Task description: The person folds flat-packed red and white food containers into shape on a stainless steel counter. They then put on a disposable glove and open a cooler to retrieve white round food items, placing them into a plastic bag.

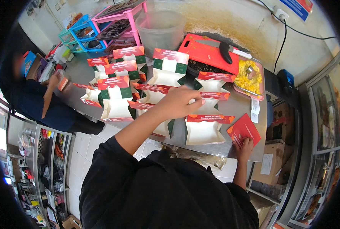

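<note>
Right hand (pixel 245 145), lower right of the frame: closed on the near edge of a flat red carton (pixel 245 128), fingers over its face, the rest lying against the desk (pixel 223 148). Presumably held by the edge to leave the panel free.

Left hand (pixel 182 102), centre: above the open boxes (pixel 205 133), fingers curled toward the thumb. Its underside is turned away; cannot tell whether anything is gripped.

Boxes: several, white inside, red and green outside, in close rows from centre to left of centre. Red-topped panels stand up at the back of many, probably so the insides stay accessible. Tight spacing likely saves room, with the red cutting board (pixel 200 47) set back by the wall.

Upper right: yellow food (pixel 246 84) beside the board, a metal utensil (pixel 250 69) resting in it, its full length unclear.

Hard to make out: boxes beneath the left forearm are partly covered; an exact count is unsafe. Co-worker (pixel 34 95) at left holds a small item, kind unclear. Contents of the pink rack (pixel 131 24) are indistinct. Dark fisheye rim cuts off the shelves (pixel 36 171), lower left.
</note>
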Demonstrator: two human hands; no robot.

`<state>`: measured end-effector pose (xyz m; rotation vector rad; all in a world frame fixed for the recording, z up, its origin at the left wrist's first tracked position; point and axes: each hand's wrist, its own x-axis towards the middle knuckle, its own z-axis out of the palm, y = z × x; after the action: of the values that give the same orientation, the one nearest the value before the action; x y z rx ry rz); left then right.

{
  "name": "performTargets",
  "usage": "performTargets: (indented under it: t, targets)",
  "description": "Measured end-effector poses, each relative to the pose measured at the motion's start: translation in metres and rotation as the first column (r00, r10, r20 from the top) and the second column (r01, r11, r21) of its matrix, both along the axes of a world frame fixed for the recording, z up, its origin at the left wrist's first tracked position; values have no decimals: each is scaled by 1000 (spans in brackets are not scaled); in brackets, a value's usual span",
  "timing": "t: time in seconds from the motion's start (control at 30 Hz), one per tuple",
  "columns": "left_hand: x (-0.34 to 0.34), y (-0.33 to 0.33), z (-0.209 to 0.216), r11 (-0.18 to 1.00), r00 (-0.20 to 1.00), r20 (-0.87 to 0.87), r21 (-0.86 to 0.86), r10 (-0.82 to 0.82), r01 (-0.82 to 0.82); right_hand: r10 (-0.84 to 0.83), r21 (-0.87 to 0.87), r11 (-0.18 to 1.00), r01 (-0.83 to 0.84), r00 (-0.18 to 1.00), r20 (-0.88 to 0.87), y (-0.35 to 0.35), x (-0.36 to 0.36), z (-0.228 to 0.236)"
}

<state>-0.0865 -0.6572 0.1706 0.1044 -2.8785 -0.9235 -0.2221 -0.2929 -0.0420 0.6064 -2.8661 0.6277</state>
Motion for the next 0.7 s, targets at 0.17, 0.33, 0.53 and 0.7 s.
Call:
performTargets:
  t: [0.17, 0.33, 0.53, 0.7]
  targets:
    - [-26, -2, -9, 997, 989, 123, -24, 81, -78, -67, 83, 994, 68, 998, -7, -1, 0, -1]
    - [-37, -5, -15, 991, 956, 261, -36, 136, -131, -70, 49, 996, 68, 997, 37, -6, 3, 7]
    - [-35, 16, -11, 974, 963, -199, -97, 181, -204, -47, 63, 996, 56, 989, -138, -7, 12, 11]
    - [-20, 53, -13, 991, 882, -469, -136, -52, -14, -74, -129, 989, 67, 996, -53, 6, 6, 28]
